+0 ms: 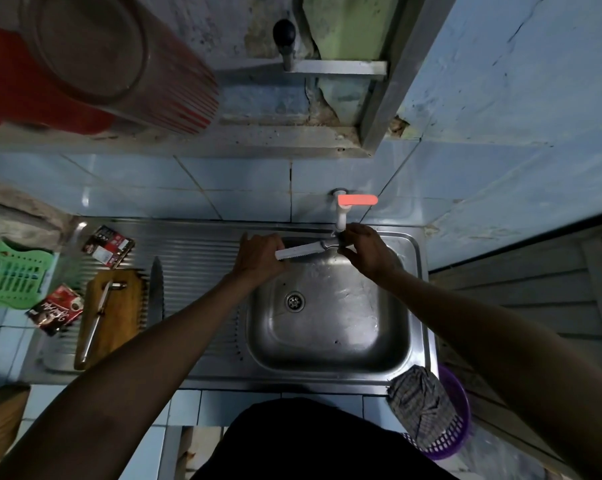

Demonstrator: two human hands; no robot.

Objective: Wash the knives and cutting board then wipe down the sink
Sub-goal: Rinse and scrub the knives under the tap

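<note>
From the head view, both arms reach up the middle of the frame to the far rim of the steel sink (330, 355), right under the white tap (341, 216) with its orange lever. The right hand (368, 252) has its grip curled round the dark handle of a serrated knife (301, 251), which lies across the frame with the blade pointing left, just below the spout. The left hand (263, 256) is at the blade's tip end, fingers folded in against it; whether they pinch the blade or only press on it I cannot tell. To the left, on the ribbed drainboard of the bench (195, 251), a wooden cutting board (115, 313) lies with a slim metal utensil (98, 317) resting on it, and a second, long-bladed knife (155, 289) lies just beside the board's right edge. Red sachets (58, 308) sit at the board's left, and a green plastic rack (13, 275) is at the left edge of the frame. At lower right a checked cloth (420, 403) hangs over a purple basket (455, 434), touching the sink's near corner.
</note>
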